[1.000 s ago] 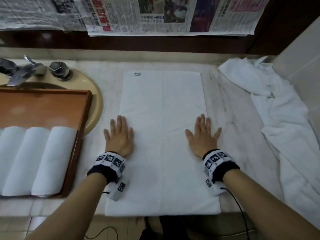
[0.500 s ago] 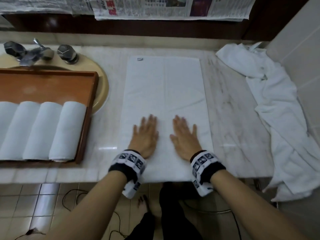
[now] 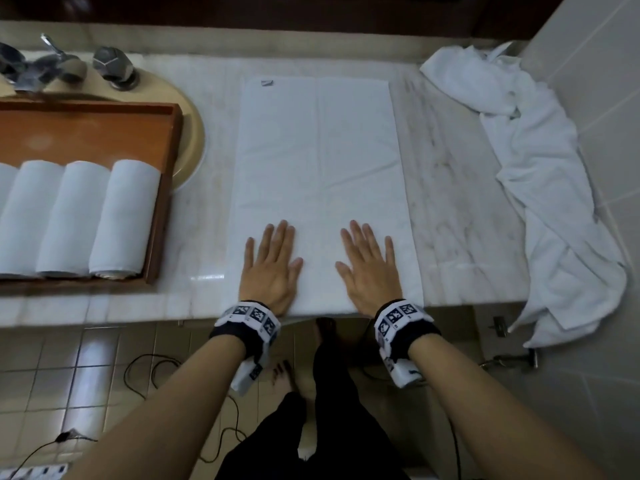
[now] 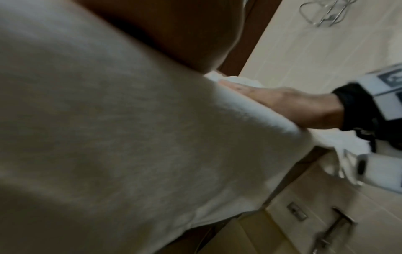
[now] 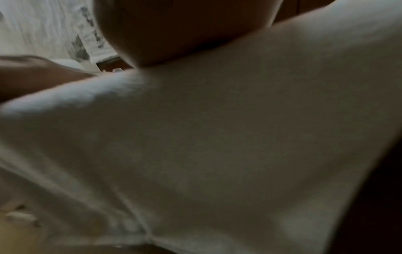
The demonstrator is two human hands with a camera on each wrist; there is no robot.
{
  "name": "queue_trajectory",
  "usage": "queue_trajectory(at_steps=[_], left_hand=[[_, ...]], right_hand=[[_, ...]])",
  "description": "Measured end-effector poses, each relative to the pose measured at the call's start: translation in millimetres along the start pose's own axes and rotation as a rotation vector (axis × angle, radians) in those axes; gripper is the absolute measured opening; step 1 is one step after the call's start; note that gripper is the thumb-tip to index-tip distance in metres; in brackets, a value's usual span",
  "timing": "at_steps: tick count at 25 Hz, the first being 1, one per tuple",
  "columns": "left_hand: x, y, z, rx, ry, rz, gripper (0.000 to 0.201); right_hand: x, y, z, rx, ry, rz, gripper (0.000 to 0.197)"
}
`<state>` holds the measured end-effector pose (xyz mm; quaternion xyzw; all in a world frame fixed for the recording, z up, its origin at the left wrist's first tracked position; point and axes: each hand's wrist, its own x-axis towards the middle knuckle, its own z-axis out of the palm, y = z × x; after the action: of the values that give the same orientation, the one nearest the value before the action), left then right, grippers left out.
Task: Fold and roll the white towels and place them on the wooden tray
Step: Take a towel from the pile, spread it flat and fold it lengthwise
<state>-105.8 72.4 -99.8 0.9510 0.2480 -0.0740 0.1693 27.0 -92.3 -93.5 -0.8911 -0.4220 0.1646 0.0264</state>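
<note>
Both hands lie flat with fingers spread on the near end of the folded towel (image 3: 320, 188), the left hand (image 3: 272, 268) and right hand (image 3: 369, 268) side by side, probably pressing out creases so it rolls evenly. Left of that towel, the wooden tray (image 3: 162, 188) holds at least four rolled towels (image 3: 124, 216) in a row. Right of it, a crumpled towel pile (image 3: 540, 188) waits, count unclear.

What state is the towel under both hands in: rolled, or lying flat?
Flat, not rolled. The towel lies as a smooth rectangle on the counter, with the left hand and right hand pressing open-palmed on its near end.
</note>
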Motion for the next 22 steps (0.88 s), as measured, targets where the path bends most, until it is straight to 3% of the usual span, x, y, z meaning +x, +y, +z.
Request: queue_trajectory(at_steps=[3,5,10,22], left_hand=[[-3,-38,-10,-0.026,0.03,-0.17,0.063],[2,-38,-17,-0.065,0.008,-0.241,0.063],[50,12,-30,-0.123,-0.113,0.003,0.064],[204,18,-76,-0.184,-0.146,-0.064,0.056]], right_hand=[[-3,44,-5,-0.012,0.002,0.249,0.067],[6,47,-14,-0.002,-0.029,0.37,0.068],[51,-2,-31,0.043,-0.119,-0.051,0.062],[207,14,-84,0.046,-0.169,-0.057,0.058]])
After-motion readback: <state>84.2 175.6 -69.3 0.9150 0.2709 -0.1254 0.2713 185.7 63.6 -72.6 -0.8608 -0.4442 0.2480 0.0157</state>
